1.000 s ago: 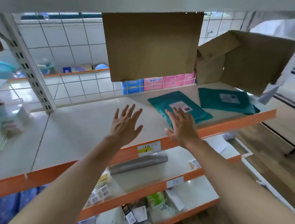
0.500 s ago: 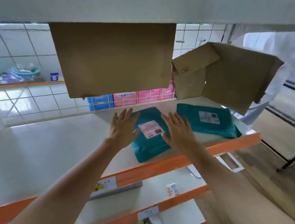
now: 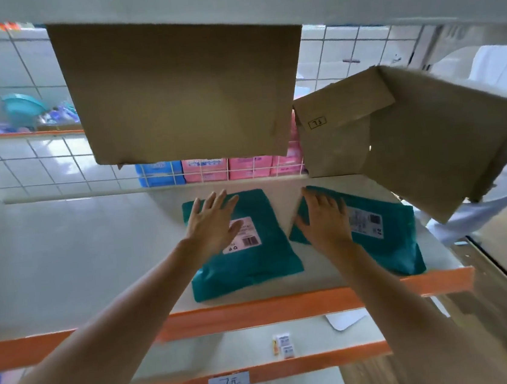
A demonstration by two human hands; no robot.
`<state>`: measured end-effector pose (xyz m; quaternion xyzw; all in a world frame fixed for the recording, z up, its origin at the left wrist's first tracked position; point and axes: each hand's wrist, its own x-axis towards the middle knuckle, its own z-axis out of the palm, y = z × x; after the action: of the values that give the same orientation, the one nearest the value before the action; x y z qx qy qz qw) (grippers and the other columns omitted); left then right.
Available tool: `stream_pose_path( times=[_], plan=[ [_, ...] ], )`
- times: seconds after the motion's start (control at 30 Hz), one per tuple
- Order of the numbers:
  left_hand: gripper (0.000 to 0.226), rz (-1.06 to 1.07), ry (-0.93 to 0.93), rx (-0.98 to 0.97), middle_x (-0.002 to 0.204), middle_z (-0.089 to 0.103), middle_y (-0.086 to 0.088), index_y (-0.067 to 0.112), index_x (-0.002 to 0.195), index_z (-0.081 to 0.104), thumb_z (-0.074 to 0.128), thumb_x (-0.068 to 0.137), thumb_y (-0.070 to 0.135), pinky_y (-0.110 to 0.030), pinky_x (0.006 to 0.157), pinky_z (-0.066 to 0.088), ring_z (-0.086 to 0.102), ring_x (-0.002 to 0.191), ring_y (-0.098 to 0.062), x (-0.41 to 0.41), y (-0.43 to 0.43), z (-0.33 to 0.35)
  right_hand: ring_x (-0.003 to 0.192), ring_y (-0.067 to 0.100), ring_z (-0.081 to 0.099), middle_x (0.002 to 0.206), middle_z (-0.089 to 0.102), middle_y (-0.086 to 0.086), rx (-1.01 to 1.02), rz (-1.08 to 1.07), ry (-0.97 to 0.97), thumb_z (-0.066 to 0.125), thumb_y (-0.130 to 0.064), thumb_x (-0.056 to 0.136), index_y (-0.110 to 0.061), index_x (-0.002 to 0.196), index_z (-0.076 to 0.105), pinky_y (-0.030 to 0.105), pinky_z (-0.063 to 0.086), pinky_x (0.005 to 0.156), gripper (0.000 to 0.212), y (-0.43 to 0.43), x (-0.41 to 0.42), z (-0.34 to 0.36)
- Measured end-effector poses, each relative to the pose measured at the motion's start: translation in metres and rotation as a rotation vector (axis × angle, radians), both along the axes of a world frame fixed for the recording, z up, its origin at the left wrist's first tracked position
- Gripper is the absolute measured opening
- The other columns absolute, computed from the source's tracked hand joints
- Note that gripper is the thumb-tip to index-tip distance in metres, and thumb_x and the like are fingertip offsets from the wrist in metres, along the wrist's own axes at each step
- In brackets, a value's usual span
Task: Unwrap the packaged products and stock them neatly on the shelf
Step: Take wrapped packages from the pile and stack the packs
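Observation:
Two teal plastic mailer packages lie flat on the white shelf (image 3: 64, 260) with the orange front edge. The left package (image 3: 254, 264) carries a pink shipping label. My left hand (image 3: 213, 224) is spread with straight fingers over its far left part. The right package (image 3: 386, 233) carries a white label. My right hand (image 3: 323, 218) is spread with straight fingers over that package's left end. Neither hand holds anything.
Cardboard flaps (image 3: 183, 89) hang down from the shelf above, and an open cardboard box (image 3: 423, 137) sits at the right end. Pink and blue packs (image 3: 211, 168) stand behind a wire grid. Lower shelves hold small boxes (image 3: 284, 344). A person in white (image 3: 504, 75) stands at the right.
Both hands have reached forward from above the shelf's front edge onto the teal packages. My right hand has shifted from the left package to the right one. The view moved closer.

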<state>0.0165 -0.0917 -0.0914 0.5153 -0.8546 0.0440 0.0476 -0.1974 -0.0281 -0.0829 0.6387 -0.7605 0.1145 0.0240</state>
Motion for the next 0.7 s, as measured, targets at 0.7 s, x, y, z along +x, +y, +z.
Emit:
stream_pose_path(
  times=[0.7],
  plan=[
    [0.088,0.383,0.102,0.459,0.154,0.015,0.003,0.028,0.148,0.016,0.051,0.078,0.068,-0.041,0.111,0.017,0.015,0.139,-0.022,-0.020,-0.042,0.006,0.124,0.033,0.041,0.138,0.041,0.017,0.308,-0.004,-0.104,0.057,-0.055,0.084,-0.009,0.138,0.036,0.041,0.036,0.099,0.074,-0.056,-0.127,-0.003]
  ],
)
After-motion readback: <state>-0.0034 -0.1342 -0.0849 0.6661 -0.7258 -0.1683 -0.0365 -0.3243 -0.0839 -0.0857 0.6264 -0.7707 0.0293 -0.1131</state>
